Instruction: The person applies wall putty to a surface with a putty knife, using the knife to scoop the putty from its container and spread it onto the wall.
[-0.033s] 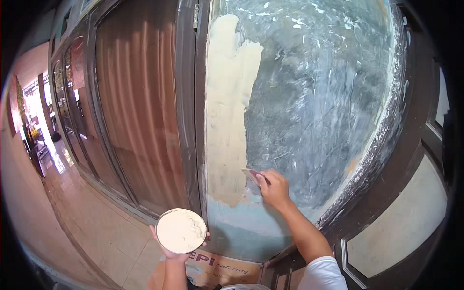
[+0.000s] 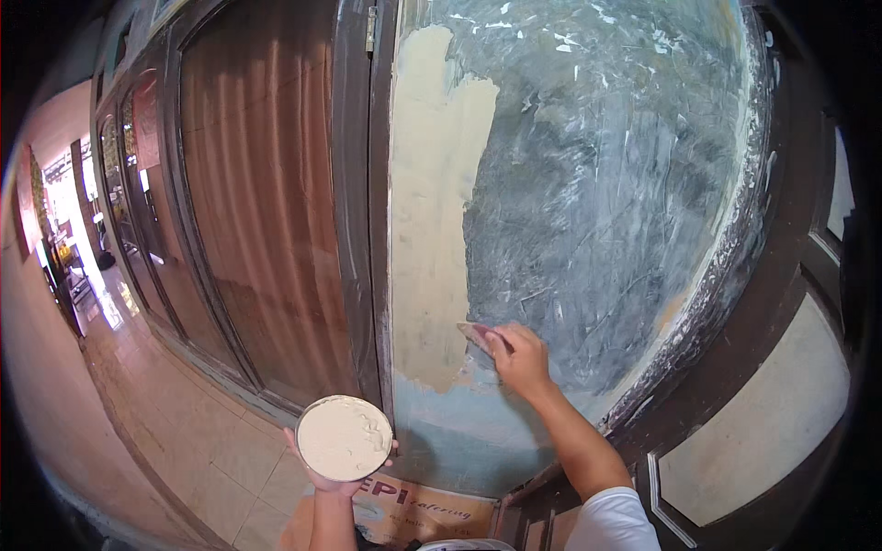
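Observation:
My left hand [image 2: 333, 484] holds a round bowl of cream putty [image 2: 344, 439] from below, its fingers round the rim. My right hand [image 2: 522, 357] grips a putty knife [image 2: 480, 335] with a dark reddish handle. The blade's edge lies at the right border of a cream putty coat [image 2: 430, 230] on the wall. This coat runs down the wall's left side and ends in a ragged lower edge. To its right, the wall [image 2: 588, 211] is bare, mottled grey with white flecks. Below the coat shows a pale blue-green band [image 2: 478, 432].
On the left, a dark-framed window [image 2: 266, 202] has a brown curtain behind it. Right of the wall stands dark woodwork with a pale panel [image 2: 763, 413]. Below lies a printed orange-brown sheet [image 2: 432, 514] on the tiled floor [image 2: 211, 459].
The putty knife's blade has shifted very slightly left and down over the coat's edge. The bowl and my left hand stay in place.

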A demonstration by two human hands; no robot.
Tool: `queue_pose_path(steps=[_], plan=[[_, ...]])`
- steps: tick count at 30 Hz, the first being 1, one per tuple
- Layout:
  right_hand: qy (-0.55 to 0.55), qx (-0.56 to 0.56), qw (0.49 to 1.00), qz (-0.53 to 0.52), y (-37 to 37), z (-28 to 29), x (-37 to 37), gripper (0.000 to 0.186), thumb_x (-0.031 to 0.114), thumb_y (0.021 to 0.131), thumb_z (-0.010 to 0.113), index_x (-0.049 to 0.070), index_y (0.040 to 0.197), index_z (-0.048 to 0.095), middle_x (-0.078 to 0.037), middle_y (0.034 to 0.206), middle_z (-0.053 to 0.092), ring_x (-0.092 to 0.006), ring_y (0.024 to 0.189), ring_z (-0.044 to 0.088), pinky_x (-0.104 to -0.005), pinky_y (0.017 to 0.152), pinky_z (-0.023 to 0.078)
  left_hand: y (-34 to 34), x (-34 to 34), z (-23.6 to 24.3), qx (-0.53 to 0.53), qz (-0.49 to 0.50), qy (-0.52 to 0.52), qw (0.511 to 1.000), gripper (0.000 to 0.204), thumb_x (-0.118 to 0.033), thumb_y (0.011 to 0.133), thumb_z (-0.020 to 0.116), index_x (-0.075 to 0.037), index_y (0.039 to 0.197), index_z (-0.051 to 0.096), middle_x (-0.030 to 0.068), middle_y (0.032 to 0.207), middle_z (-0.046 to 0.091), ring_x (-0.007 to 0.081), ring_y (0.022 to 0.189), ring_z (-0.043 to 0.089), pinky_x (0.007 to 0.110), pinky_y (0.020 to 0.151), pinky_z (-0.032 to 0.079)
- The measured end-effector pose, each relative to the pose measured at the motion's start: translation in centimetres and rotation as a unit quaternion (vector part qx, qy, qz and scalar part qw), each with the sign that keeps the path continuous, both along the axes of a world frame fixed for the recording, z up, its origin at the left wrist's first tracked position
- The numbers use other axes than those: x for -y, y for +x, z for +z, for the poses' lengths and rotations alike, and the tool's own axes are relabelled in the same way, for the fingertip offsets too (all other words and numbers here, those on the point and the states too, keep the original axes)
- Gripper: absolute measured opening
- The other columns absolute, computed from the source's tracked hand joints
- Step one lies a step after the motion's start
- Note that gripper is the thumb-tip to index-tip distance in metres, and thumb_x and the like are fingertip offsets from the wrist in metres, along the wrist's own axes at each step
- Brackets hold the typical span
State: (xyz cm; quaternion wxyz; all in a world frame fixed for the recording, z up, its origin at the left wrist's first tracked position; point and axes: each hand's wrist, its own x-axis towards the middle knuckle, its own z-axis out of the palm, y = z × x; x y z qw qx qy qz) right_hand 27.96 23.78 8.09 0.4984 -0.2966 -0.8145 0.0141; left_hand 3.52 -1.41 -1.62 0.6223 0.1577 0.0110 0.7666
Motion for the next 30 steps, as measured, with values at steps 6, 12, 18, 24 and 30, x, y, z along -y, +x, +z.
queue_pose_path(steps=[6,12,18,24,30], plan=[[-0.043,0.145,0.988,-0.028,0.6,-6.8,-0.4,0.019,0.028,0.096,0.07,0.011,0.097,0.078,-0.012,0.094,0.075,-0.0358,0.088,0.071,-0.0491,0.075,0.056,-0.1,-0.7,-0.5,0.064,-0.05,0.046,0.996,0.12,-0.1,0.077,0.04,-0.012,0.159,0.039,0.0373,0.149,0.047,0.0742,0.116,0.051,0.08,0.081,0.055],[-0.034,-0.006,0.999,0.015,-0.1,-2.3,-0.1,0.018,0.025,0.099,0.065,0.013,0.104,0.077,-0.011,0.098,0.075,-0.0363,0.093,0.071,-0.0494,0.075,0.056,-0.1,0.1,-0.4,0.069,-0.035,0.042,0.996,0.118,-0.1,0.078,0.039,-0.013,0.159,0.039,0.0362,0.148,0.048,0.0731,0.117,0.052,0.08,0.086,0.054],[-0.049,0.176,0.982,-0.038,0.8,-8.2,-1.0,0.016,0.026,0.097,0.068,0.014,0.102,0.078,-0.009,0.1,0.075,-0.034,0.093,0.072,-0.0482,0.076,0.057,0.4,-0.1,0.6,0.065,-0.008,0.003,0.998,0.118,-0.1,0.079,0.036,-0.013,0.158,0.039,0.0365,0.148,0.048,0.0735,0.114,0.053,0.079,0.08,0.057],[-0.004,-0.046,0.998,-0.034,0.1,-1.1,0.2,0.017,0.026,0.099,0.067,0.012,0.096,0.076,-0.01,0.098,0.074,-0.0362,0.092,0.071,-0.0482,0.073,0.056,0.6,0.2,0.4,0.058,-0.004,0.021,0.998,0.119,-0.1,0.079,0.037,-0.011,0.157,0.04,0.0366,0.144,0.051,0.0719,0.113,0.055,0.077,0.079,0.058],[-0.053,0.263,0.96,-0.075,-0.6,-7.8,-0.6,0.016,0.026,0.098,0.067,0.013,0.093,0.075,-0.011,0.09,0.071,-0.0347,0.087,0.07,-0.0484,0.074,0.057,0.5,-0.4,0.0,0.051,-0.023,0.015,0.998,0.117,-0.1,0.079,0.038,-0.014,0.158,0.041,0.0369,0.148,0.049,0.073,0.115,0.053,0.079,0.083,0.055]])
